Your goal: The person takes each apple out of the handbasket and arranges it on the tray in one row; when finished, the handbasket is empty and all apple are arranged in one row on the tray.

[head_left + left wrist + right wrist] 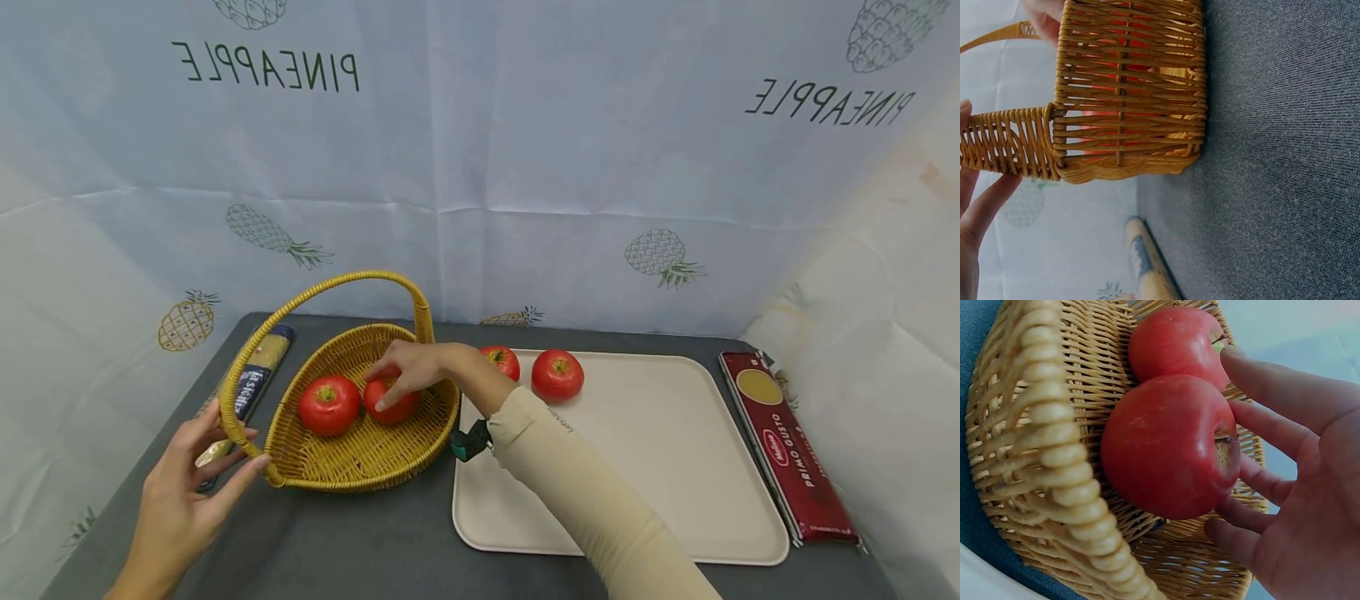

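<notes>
A yellow wicker basket (360,475) with a tall arched handle stands at the left of the table. My left hand (180,492) holds the near left foot of the handle (1010,144) between thumb and fingers. Inside the basket lie two red apples side by side, a left apple (329,406) and a right apple (1169,447). Over the right one is my right hand (408,371), its fingers loosely spread at the stem side. The right wrist view shows the thumb off that apple and some fingertips hidden behind it.
Right of the basket lies a beige tray (675,450); two more apples (557,375) sit at its back left. A dark red coffee packet (787,450) is along the right edge. Behind the handle, a pasta packet (258,367) lies at the left. A pineapple-print cloth (525,150) hangs behind.
</notes>
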Motion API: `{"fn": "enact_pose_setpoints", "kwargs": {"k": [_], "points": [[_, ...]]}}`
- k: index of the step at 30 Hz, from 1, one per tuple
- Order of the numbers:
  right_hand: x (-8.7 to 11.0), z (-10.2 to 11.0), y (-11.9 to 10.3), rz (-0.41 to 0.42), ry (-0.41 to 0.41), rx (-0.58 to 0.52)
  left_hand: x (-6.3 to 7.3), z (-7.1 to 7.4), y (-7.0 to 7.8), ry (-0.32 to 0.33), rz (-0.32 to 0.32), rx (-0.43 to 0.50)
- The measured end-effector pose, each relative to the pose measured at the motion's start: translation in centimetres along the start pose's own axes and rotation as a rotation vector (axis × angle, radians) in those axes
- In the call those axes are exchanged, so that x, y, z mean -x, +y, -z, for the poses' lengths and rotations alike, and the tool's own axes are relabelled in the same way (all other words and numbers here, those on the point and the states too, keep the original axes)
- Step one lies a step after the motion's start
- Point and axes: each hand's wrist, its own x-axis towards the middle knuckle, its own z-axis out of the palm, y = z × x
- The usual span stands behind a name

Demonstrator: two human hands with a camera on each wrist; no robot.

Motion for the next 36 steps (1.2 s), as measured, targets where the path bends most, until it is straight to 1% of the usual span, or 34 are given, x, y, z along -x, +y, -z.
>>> {"fn": "enact_pose_setpoints", "kwargs": {"k": [6, 12, 19, 23, 27, 31, 36], "points": [[-0.06, -0.17, -0.23, -0.015, -0.003, -0.035, 0.01, 0.06, 0.19, -0.003, 0.008, -0.013], [-0.35, 0.09, -0.42, -0.011, -0.069, -0.078, -0.06, 0.11, 0.33, -0.006, 0.013, -0.021], [-0.78, 0.73, -0.47, -0.024, -0.153, -0.023, -0.03, 0.12, 0.27, -0.009, 0.014, -0.023], [-0.85, 0.81, -0.44, -0.035, -0.162, -0.036, 0.04, 0.10, 0.18, -0.009, 0.011, -0.012], [-0.81, 0.68, -0.29, -0.060, -0.174, -0.085, 0.10, 0.07, 0.13, -0.010, 0.014, -0.001], [-0.77, 0.55, -0.08, -0.084, -0.192, -0.128, 0.12, 0.11, 0.18, -0.015, 0.026, -0.009], [-0.63, 0.44, 0.14, -0.097, -0.186, -0.143, 0.00, 0.08, 0.18, -0.019, 0.027, -0.005]]}}
